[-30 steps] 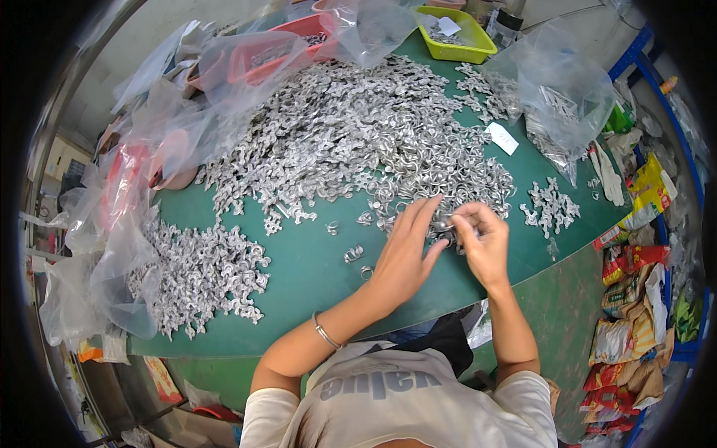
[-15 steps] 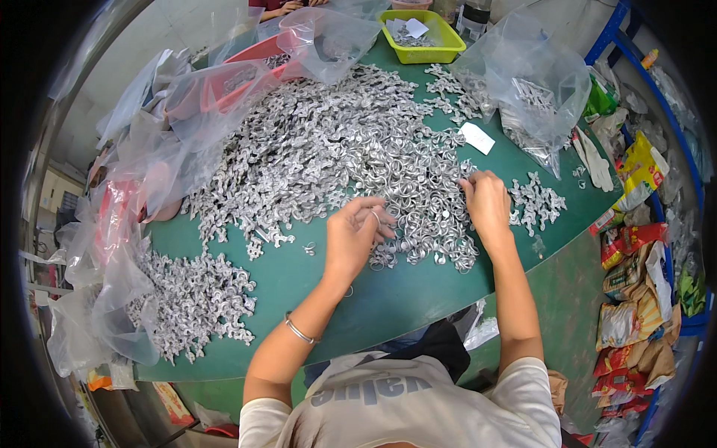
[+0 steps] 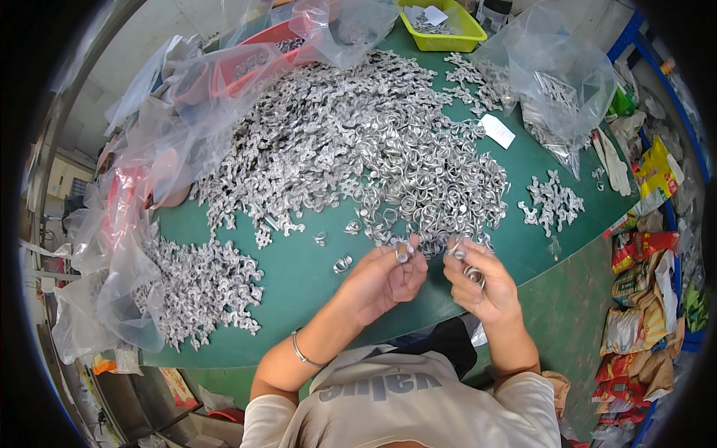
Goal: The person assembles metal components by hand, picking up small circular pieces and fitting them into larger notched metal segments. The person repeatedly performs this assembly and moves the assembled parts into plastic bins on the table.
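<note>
Both hands are drawn close together at the near edge of a heap of silver metal rings (image 3: 441,179). Between its thumb and fingers my left hand (image 3: 385,280) pinches a small ring (image 3: 403,254) with a flat round face. My right hand (image 3: 485,280) is closed on rings as well: one (image 3: 457,250) at the fingertips, and more (image 3: 474,276) tucked in the curled fingers. To the left, a large pile of small grey metal castings (image 3: 291,134) merges with the rings. A few loose rings (image 3: 343,263) lie beside my left hand.
Another pile of castings (image 3: 205,291) is at the near left, and a small cluster (image 3: 553,201) at the right. Clear plastic bags (image 3: 560,82), a white tag (image 3: 497,131), a glove (image 3: 612,164) and a yellow-green basin (image 3: 441,41) stand around the green table (image 3: 299,280).
My right hand has left the ring heap and come nearer with rings in it. My left hand has moved right and nearer, beside it. Loose rings now lie to its left.
</note>
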A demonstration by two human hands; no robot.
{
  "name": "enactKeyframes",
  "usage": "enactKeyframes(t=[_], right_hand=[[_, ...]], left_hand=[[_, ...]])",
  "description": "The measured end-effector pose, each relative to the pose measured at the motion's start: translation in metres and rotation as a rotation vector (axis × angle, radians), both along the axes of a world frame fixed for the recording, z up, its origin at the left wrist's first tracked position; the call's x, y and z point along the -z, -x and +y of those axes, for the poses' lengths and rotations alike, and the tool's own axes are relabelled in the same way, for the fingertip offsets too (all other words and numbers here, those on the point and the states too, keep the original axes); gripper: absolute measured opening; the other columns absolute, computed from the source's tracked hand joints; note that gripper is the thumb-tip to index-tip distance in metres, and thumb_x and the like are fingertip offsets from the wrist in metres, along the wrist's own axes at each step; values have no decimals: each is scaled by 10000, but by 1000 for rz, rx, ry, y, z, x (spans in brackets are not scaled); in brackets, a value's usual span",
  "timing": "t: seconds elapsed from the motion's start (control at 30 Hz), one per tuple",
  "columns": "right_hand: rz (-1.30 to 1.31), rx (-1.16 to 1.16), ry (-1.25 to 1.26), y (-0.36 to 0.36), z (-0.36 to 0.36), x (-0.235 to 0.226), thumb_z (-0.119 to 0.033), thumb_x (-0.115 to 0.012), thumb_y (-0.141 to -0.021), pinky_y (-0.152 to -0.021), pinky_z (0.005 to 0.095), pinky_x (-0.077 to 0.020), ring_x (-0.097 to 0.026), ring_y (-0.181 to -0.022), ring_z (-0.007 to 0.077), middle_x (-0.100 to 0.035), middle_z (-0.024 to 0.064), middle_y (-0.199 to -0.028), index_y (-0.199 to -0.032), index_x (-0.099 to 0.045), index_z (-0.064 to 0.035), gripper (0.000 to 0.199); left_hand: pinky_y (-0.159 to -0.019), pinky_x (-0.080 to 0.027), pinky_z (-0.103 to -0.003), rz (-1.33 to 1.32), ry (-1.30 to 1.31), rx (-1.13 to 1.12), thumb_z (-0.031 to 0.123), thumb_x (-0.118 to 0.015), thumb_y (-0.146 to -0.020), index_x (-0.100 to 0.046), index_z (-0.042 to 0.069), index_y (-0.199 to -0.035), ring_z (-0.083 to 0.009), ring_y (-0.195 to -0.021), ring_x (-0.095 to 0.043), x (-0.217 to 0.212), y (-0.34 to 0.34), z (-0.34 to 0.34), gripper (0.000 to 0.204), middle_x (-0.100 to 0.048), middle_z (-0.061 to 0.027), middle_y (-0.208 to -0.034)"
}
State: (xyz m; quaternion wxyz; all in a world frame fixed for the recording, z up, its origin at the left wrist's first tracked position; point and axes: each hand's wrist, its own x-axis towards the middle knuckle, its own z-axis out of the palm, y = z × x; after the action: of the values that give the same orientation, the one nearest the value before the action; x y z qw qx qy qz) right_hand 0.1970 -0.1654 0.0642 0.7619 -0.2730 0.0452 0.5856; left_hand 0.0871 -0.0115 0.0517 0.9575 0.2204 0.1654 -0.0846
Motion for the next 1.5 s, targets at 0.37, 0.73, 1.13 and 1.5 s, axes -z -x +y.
enactKeyframes(t=[0.37, 0.73, 1.13, 1.5], right_hand=[[225, -153, 6, 28, -4, -7, -242, -402, -940, -317, 183, -257, -311, -341, 62, -414, 13, -490, -874, -530, -5, 276], [380, -224, -158, 42, -6, -6, -196, -381, -940, -297, 188, -260, -309, -328, 75, -437, 48, -571, -955, -479, -24, 199], [-427, 96, -3, 65, 9, 16, -109, -390, -837, -330, 238, -316, -496, -494, 194, -533, 191, -892, -879, -468, 7, 146], [-85, 215, 138, 74, 18, 39, -266, -508, -894, -481, 181, -366, -531, -636, 85, -524, -14, -706, -899, -545, -74, 195]], left_hand=[[-396, -250, -218, 36, -19, -34, 285, -481, -893, -529, 25, -679, -99, -434, -375, -16, 18, -12, 339, -480, -50, -550], [-378, -212, -210, 32, -101, -19, 234, -446, -884, -527, 20, -648, -90, -416, -364, -21, 36, -14, 329, -476, -59, -541], [-448, -387, -241, -47, -1324, -357, 59, -484, -881, -572, 11, -950, -167, -475, -500, -5, 41, -38, 122, -557, -92, -618], [-698, -460, -339, -183, -1681, -333, -64, -500, -790, -438, 30, -1174, -256, -862, -535, -1, 43, -53, 400, -499, -144, -1030]])
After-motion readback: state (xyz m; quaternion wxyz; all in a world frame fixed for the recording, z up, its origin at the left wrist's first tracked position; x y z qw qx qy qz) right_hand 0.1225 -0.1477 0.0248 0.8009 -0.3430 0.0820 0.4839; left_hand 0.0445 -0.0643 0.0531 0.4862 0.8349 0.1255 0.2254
